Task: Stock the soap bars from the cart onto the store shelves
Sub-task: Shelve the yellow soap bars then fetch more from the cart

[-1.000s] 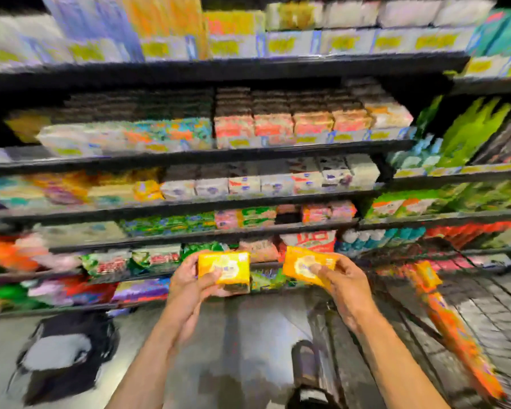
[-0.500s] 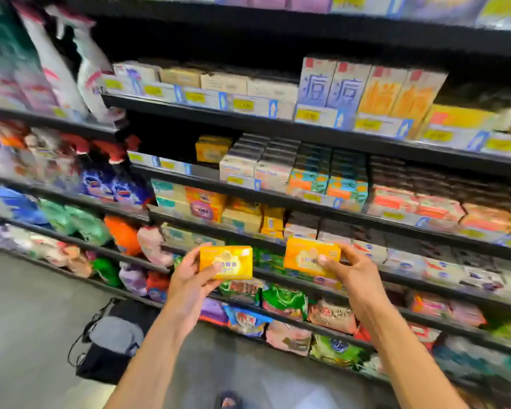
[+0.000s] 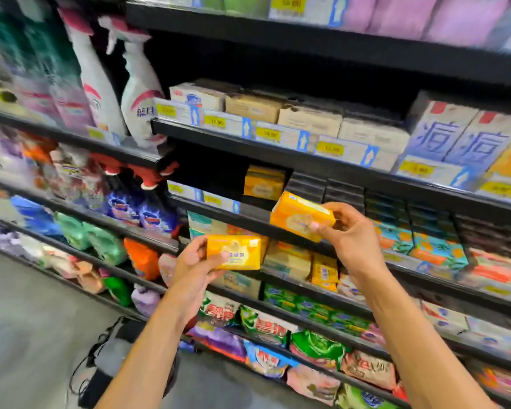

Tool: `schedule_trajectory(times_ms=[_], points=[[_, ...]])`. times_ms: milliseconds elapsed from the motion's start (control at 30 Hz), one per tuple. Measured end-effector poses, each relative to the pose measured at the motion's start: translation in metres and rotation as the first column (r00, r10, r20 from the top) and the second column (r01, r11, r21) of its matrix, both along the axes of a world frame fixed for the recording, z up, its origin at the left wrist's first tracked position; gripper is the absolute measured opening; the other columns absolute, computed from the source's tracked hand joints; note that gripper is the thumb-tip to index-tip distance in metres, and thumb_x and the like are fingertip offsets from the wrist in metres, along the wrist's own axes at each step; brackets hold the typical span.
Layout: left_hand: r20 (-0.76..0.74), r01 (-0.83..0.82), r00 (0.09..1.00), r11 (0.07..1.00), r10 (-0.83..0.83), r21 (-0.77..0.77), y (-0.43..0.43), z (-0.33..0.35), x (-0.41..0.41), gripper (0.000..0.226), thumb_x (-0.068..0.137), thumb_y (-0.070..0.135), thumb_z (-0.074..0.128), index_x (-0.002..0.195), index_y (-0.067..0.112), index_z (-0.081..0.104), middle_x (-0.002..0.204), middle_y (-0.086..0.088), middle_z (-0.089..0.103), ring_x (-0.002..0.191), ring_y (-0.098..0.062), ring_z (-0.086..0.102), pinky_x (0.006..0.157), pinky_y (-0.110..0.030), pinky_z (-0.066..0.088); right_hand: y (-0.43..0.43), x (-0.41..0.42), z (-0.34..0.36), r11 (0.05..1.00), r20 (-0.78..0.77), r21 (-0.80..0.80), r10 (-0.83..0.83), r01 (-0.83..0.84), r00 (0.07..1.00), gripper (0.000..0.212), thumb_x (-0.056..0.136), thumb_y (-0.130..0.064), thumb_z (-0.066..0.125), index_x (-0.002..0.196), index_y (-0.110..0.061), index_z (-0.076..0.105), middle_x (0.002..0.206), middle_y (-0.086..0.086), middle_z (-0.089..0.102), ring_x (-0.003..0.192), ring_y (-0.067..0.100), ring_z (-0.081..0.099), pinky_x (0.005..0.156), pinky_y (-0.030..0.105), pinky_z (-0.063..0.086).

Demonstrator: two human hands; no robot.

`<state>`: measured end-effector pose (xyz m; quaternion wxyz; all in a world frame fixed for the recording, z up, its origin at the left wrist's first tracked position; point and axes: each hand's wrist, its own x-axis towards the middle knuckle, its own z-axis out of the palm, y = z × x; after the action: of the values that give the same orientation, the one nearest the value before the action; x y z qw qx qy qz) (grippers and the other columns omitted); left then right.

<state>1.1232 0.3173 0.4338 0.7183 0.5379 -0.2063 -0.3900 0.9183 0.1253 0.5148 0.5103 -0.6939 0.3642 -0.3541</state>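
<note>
with the right hand pinching a soap bar by its end, up at the shelf lip, and the left hand wrapped round a second soap bar lower down: clear the lip, slide it in flat beside the yellow stack. the dark gap left of the stack looks free. the upper shelf leaves little headroom.

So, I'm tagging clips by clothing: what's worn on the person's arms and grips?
Nothing that shows. The left forearm and right forearm are bare, with no sleeves, watch or bracelet. The left grip and right grip wear no gloves or visible rings.
</note>
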Motion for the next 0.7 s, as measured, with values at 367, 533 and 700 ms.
schedule_trajectory(times_ms=[367, 533, 700], points=[[0.072, 0.107, 0.992, 0.994, -0.106, -0.012, -0.034, -0.010, 0.091, 0.045, 0.083, 0.005, 0.078, 0.123, 0.013, 0.060, 0.113, -0.011, 0.073, 0.109, -0.031, 0.069, 0.082, -0.035, 0.057, -0.048, 0.136, 0.008, 0.925, -0.501, -0.376, -0.154, -0.054, 0.852, 0.037, 0.096, -0.027, 0.066, 0.130, -0.039, 0.062, 0.122, -0.001, 0.071, 0.108, 0.023, 0.066, 0.091, 0.033, 0.053], [0.113, 0.152, 0.983, 0.987, -0.146, -0.045, -0.045, -0.015, 0.116, 0.040, 0.087, 0.005, 0.073, 0.122, 0.018, 0.060, 0.112, -0.006, 0.073, 0.105, -0.028, 0.071, 0.075, -0.030, 0.055, -0.057, 0.153, -0.009, 0.908, -0.633, -0.405, -0.196, -0.105, 0.749, 0.037, 0.097, -0.037, 0.063, 0.132, -0.046, 0.057, 0.127, -0.003, 0.067, 0.114, 0.028, 0.062, 0.089, 0.035, 0.051], [0.169, 0.173, 0.973, 0.983, -0.160, -0.064, -0.045, -0.020, 0.126, 0.039, 0.085, 0.008, 0.075, 0.120, 0.021, 0.062, 0.112, -0.007, 0.073, 0.105, -0.027, 0.070, 0.082, -0.036, 0.056, -0.061, 0.156, -0.014, 0.856, -0.703, -0.489, -0.272, -0.169, 0.657, 0.036, 0.095, -0.034, 0.065, 0.129, -0.035, 0.056, 0.138, 0.000, 0.055, 0.126, 0.028, 0.052, 0.094, 0.034, 0.045]])
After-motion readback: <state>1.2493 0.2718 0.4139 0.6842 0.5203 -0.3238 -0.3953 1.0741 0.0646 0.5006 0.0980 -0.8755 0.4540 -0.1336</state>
